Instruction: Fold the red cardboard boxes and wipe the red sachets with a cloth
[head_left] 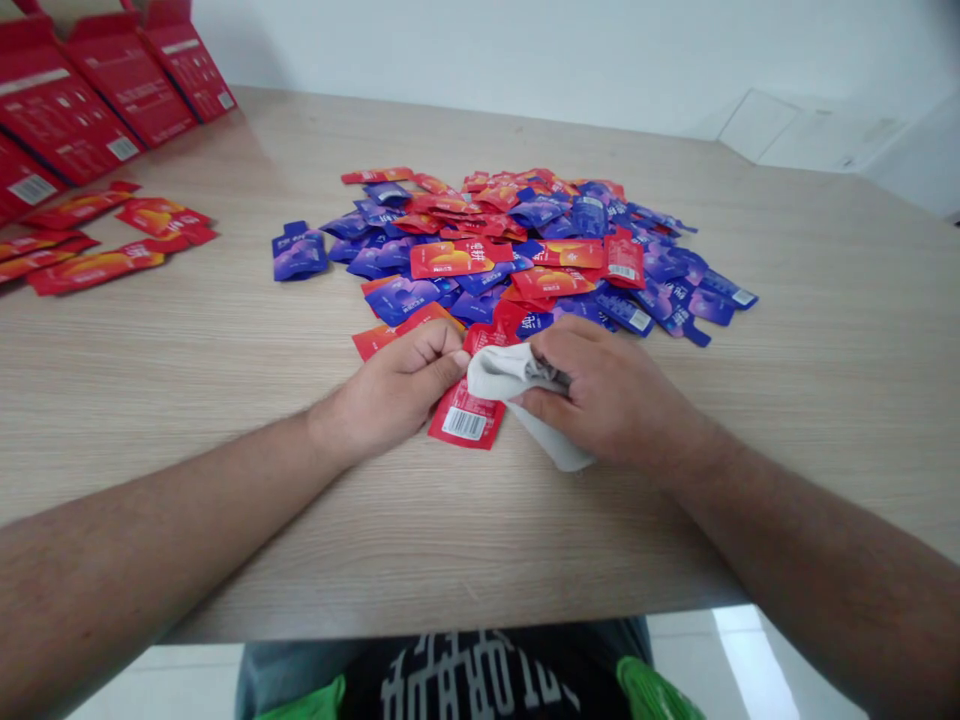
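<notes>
Between my two hands is a red sachet [466,412], its barcode side facing up and its spout end pointing away from me. My left hand [405,385] is closed, with thumb and fingers pinching the sachet's left edge. In my right hand [611,390] is a bunched pale grey cloth [551,430], gripped between thumb and fingers. A fold of the cloth lies over the sachet's right side and hides part of it. Just beyond my hands spreads a heap of red-orange sachets [459,258] and purple-blue sachets [405,298].
Several red boxes [135,85] with raised flaps stand at the back left. In front of them lie several red-orange sachets [105,266]. One purple sachet [300,254] sits apart at the heap's left. The wooden table [465,560] ends close to my body, and a white wall [525,60] rises behind.
</notes>
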